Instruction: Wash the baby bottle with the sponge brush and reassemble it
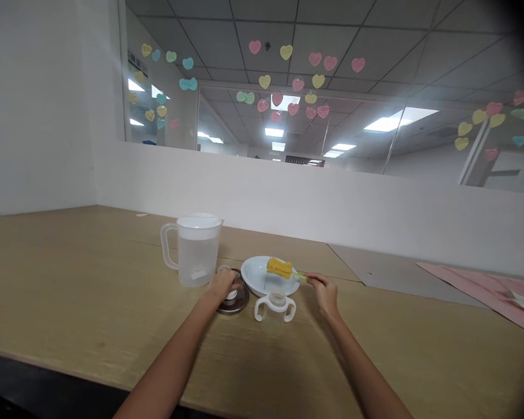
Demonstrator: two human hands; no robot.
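My right hand (324, 291) pinches the thin green handle of a sponge bottle brush (280, 267). The brush's yellow head is over a white bowl (250, 277). In front of that bowl stands a clear baby bottle (274, 317) with two white side handles and an uncovered neck. My left hand (222, 286) reaches over a dark round dish (232, 309), its fingers curled at a small white bottle part (231, 295). The hand partly hides this piece. Something clear and rounded shows just behind my left knuckles.
A translucent lidded pitcher (198, 253) of water stands left of the dish, its handle facing left. A grey mat (402, 273) and a pink cloth (475, 288) lie on the right of the wooden table (91, 302). Behind is a white wall (262, 192) below windows.
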